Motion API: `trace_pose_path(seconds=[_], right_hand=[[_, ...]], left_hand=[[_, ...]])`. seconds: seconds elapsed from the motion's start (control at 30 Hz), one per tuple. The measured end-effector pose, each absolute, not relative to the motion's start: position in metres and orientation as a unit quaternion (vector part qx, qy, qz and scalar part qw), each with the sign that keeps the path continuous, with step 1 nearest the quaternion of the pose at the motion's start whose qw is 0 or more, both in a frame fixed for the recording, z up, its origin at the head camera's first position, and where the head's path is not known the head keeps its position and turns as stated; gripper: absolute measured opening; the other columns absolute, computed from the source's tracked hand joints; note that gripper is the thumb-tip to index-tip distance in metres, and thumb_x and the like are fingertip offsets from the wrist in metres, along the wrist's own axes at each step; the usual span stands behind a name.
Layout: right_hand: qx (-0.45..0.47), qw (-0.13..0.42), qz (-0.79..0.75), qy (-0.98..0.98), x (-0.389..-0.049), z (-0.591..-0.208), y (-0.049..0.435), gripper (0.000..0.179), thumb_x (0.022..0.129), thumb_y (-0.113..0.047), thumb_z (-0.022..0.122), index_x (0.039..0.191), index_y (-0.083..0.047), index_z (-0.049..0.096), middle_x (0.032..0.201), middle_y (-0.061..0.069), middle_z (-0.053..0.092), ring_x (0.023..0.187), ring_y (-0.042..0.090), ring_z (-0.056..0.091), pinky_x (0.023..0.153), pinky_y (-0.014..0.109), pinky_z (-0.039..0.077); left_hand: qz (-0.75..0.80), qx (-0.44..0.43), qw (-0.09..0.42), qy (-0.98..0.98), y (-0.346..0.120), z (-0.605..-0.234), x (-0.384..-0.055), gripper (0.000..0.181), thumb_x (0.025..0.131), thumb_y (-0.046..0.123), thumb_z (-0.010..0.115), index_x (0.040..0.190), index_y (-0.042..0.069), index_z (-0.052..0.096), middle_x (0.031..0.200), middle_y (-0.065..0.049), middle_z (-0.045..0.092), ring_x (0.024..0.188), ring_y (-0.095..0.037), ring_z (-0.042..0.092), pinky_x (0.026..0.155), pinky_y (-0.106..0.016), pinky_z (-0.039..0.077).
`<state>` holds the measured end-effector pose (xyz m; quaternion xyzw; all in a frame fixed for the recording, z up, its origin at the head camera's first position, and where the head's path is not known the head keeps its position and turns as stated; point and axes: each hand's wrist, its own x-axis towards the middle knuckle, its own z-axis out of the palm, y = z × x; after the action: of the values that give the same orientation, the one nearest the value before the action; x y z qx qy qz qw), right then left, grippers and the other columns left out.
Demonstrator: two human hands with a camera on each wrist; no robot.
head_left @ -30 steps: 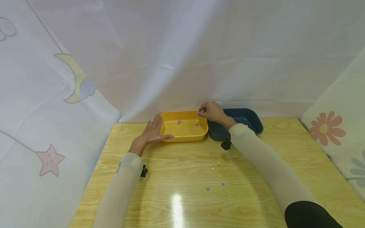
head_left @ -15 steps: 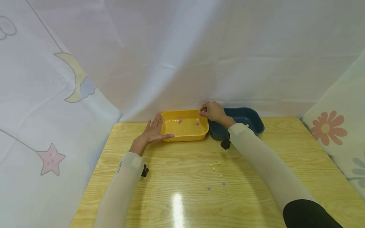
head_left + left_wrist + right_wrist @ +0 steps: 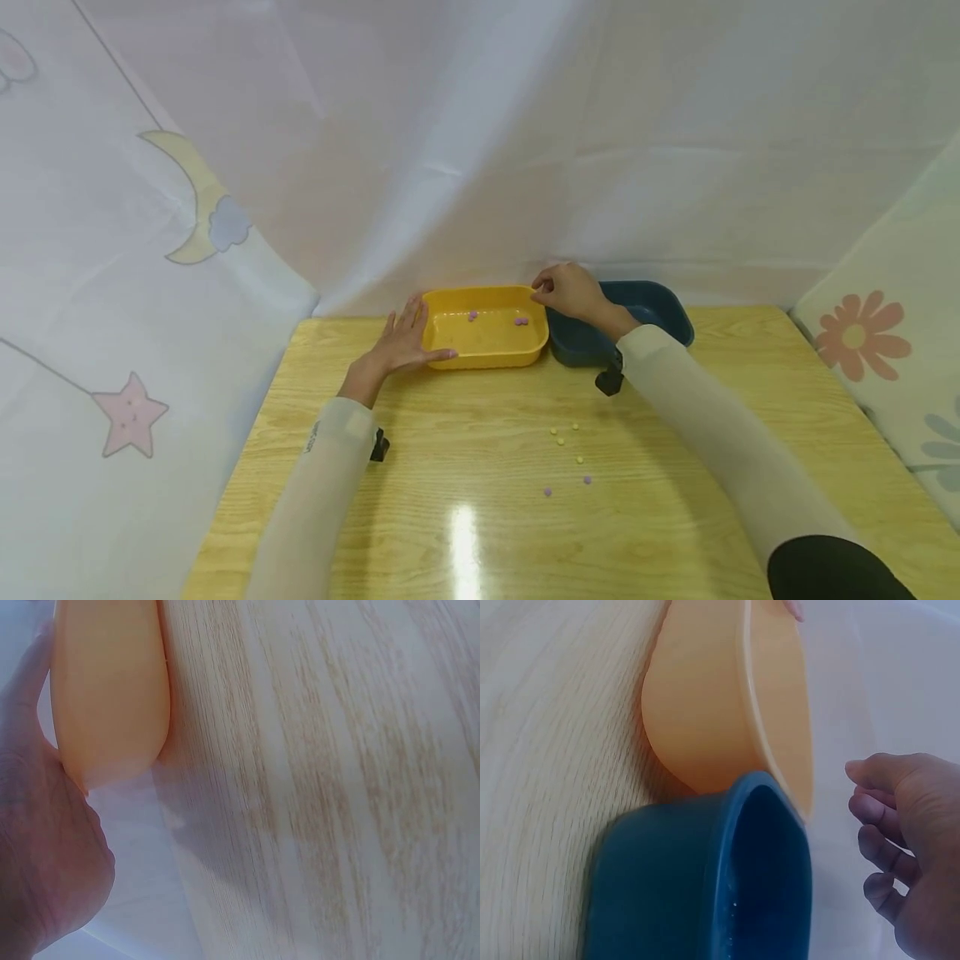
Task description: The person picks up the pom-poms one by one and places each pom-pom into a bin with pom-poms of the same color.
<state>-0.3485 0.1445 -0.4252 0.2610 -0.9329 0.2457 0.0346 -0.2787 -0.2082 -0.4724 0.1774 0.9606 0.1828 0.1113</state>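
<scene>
In the head view, my left hand (image 3: 401, 343) rests spread against the left end of the yellow tray (image 3: 487, 362), its thumb along the near rim. Several purple beads lie in this tray, a pair (image 3: 521, 322) near its right end and others (image 3: 472, 316) further left. My right hand (image 3: 572, 292) hovers above the place where the yellow tray and the dark blue tray (image 3: 649, 300) meet. Its fingers are loosely bent, and the right wrist view shows nothing between the thumb and fingers (image 3: 885, 817). My right hand and forearm hide part of the blue tray.
On the wooden table (image 3: 420, 500), several yellow beads (image 3: 560, 442) lie in front of the trays. Two purple beads, one at left (image 3: 547, 492) and one at right (image 3: 587, 480), lie nearer me. A pale cloth wall (image 3: 480, 167) rises right behind the trays.
My right hand has let go of a purple bead, which now lies beside another in the yellow tray. The hand has moved slightly right. My left hand has stayed put.
</scene>
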Motion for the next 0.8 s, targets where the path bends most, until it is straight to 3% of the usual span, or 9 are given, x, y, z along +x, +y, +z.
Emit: trace_pose_path(seconds=[0.33, 0.8], right_hand=[[0.316, 0.066, 0.225, -0.919, -0.329, -0.417, 0.16, 0.027, 0.094, -0.021, 0.083, 0.113, -0.001, 0.081, 0.083, 0.004, 0.076, 0.07, 0.016, 0.066, 0.068, 0.04, 0.057], [0.363, 0.073, 0.203, -0.906, -0.28, -0.412, 0.168, 0.026, 0.092, -0.025, 0.086, 0.11, -0.008, 0.082, 0.083, -0.003, 0.073, 0.067, 0.01, 0.063, 0.058, 0.031, 0.053]], left_hand=[[0.18, 0.177, 0.106, 0.962, -0.208, -0.465, -0.275, 0.123, 0.095, 0.075, 0.056, 0.167, -0.003, -0.005, 0.175, -0.014, -0.022, 0.163, -0.031, -0.016, 0.13, -0.058, -0.01], [0.192, 0.175, 0.113, 0.959, -0.21, -0.466, -0.273, 0.127, 0.093, 0.081, 0.053, 0.167, -0.002, -0.007, 0.175, -0.013, -0.024, 0.163, -0.029, -0.018, 0.129, -0.057, -0.012]])
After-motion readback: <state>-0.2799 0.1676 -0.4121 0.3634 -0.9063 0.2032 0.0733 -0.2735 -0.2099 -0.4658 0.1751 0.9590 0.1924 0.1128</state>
